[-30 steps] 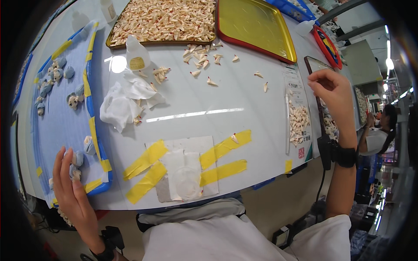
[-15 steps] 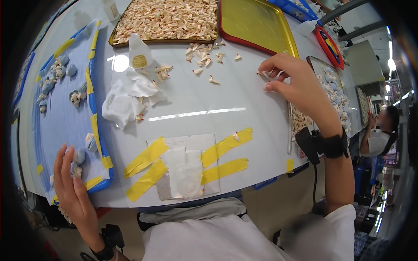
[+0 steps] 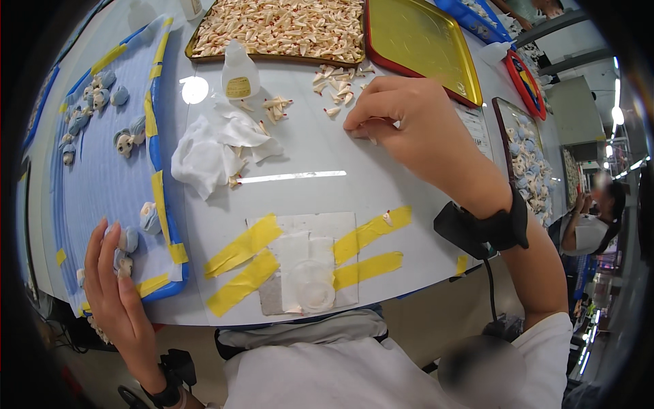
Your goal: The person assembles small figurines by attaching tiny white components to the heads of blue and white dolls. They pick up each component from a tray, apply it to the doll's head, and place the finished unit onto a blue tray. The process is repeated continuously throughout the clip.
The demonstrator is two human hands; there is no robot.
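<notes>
My right hand (image 3: 417,126) is over the middle of the table, beside the loose cream red-tipped pieces (image 3: 332,87). Its thumb and fingers are pinched together at the tabletop; a bit of white shows under them, but what they hold is hidden. My left hand (image 3: 121,307) rests at the near corner of the blue-lined tray (image 3: 109,198), fingers stretched out and apart, holding nothing. Small blue-and-cream figures (image 3: 128,240) lie right by its fingers, partly covered. A crumpled white cloth (image 3: 201,160) lies between the hands, with several cream pieces at its edge.
Behind stand a tray heaped with cream pieces (image 3: 279,31), a yellow tray (image 3: 422,41) and a white squeeze bottle (image 3: 240,71). A grey board (image 3: 347,235) with a clear round dish (image 3: 315,286) is taped near the front edge. Another tray of figures (image 3: 528,160) is at right.
My right hand has moved left from beside the yellow tray to the tabletop by the loose pieces, its fingers closing together. My left hand stays at the blue-lined tray. The view has shifted slightly.
</notes>
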